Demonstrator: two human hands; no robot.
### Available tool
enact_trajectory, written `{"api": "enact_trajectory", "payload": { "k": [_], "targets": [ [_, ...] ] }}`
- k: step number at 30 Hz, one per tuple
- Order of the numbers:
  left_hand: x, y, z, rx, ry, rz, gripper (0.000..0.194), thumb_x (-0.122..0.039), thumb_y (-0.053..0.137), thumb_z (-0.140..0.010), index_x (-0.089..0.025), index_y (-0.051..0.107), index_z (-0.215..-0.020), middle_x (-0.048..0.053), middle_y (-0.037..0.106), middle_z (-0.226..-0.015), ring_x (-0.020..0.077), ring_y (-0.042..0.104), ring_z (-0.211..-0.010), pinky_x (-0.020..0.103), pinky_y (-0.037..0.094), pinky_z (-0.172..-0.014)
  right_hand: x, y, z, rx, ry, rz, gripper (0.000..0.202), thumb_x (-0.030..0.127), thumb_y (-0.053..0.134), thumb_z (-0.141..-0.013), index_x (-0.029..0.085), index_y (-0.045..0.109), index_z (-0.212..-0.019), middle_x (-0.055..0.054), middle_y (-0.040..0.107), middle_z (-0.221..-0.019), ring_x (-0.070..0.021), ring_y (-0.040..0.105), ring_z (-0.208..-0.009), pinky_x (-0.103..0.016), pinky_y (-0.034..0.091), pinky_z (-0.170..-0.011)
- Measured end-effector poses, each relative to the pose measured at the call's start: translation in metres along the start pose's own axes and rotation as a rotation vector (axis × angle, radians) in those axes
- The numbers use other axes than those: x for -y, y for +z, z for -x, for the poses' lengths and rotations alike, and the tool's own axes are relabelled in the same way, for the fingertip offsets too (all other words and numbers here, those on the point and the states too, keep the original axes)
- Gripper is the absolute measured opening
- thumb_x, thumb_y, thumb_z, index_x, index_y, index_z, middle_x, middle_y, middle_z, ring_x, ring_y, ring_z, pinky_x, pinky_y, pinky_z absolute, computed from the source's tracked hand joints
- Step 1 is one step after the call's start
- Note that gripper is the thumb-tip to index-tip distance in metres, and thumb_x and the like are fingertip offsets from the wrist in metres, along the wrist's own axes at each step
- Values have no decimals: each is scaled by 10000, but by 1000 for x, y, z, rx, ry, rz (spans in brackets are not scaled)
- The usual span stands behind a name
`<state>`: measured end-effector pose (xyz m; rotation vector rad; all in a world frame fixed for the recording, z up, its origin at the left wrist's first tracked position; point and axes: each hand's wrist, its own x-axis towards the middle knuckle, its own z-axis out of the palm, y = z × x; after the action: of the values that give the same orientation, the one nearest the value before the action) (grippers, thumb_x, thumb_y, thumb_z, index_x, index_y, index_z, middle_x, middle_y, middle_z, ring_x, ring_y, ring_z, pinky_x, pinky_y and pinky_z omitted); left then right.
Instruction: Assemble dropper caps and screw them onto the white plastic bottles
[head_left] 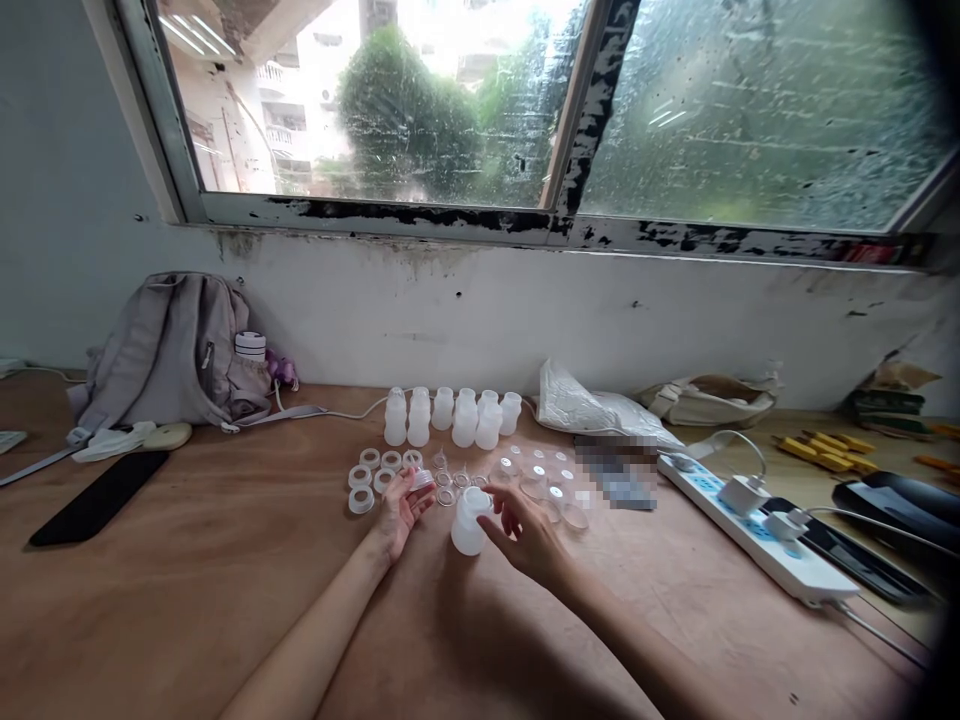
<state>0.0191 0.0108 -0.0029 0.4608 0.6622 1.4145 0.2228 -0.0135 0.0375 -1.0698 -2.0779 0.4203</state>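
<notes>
My left hand [401,520] holds a translucent screw ring [421,479] between thumb and fingers, over the table. Right of it a frosted white baby bottle [468,535] stands upright, its mouth uncapped. Beside that bottle's neck is my right hand [525,530], thumb and index finger apart and the other fingers curled; whether the fingertips touch the bottle I cannot tell. Behind my left hand lie several white screw rings [361,500]. Several clear silicone nipples [445,495] sit between the hands, and several clear domed caps [555,494] lie beyond my right hand.
Several frosted bottles [465,420] stand in a group near the wall. A plastic bag [585,400] and a power strip [757,540] with plugged-in chargers are to the right. On the left are a grey backpack [176,345] and a black flat object [97,498].
</notes>
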Motion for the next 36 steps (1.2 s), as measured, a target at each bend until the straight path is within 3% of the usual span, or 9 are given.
{"api": "enact_trajectory", "payload": {
  "k": [3,7,12,19,30,33,36],
  "targets": [
    [1,0,1,-2,33,-14,220,-271,658,-684,-172,568,-859,40,639,-858,154,615,-779,249,478,-680,-5,4,0,30,17,-30,445,358,560,-734,220,442,-1141,-55,536,-863,-156,521,-641,-293,456,-609],
    [1,4,3,15,73,-22,240,-223,687,-662,-171,578,-870,11,626,-816,110,600,-738,213,462,-707,-14,18,0,168,23,-124,449,352,623,-674,202,491,-1076,-74,522,-1021,-226,510,-923,-337,426,-805],
    [2,12,8,45,69,-16,225,-185,687,-660,-140,596,-861,33,628,-885,125,593,-844,221,434,-829,-23,31,4,132,185,-296,390,299,576,-707,204,446,-1063,-35,569,-911,-190,547,-804,-289,457,-699],
    [13,19,15,100,-5,-45,273,-238,666,-690,-165,569,-934,43,605,-1019,145,561,-953,253,434,-864,-22,13,6,15,138,-84,392,257,570,-684,224,495,-1067,-68,529,-987,-237,515,-903,-343,429,-774],
    [13,25,22,121,35,-212,313,-221,710,-632,-157,579,-909,38,601,-912,133,561,-855,213,437,-777,-20,4,9,35,67,-90,447,225,589,-676,254,500,-1113,-75,497,-997,-236,497,-933,-347,431,-792],
    [11,26,23,112,35,-239,315,-221,711,-628,-160,583,-909,44,604,-910,145,557,-866,217,429,-770,-17,1,8,46,110,-137,422,241,595,-673,250,525,-1089,-76,507,-988,-239,499,-931,-350,426,-796],
    [9,27,25,115,30,-258,326,-226,722,-612,-162,591,-904,56,614,-921,164,558,-880,226,424,-766,-14,2,8,102,251,-291,386,304,625,-647,226,568,-1020,-60,551,-930,-231,530,-851,-323,446,-716]
  ]
}}
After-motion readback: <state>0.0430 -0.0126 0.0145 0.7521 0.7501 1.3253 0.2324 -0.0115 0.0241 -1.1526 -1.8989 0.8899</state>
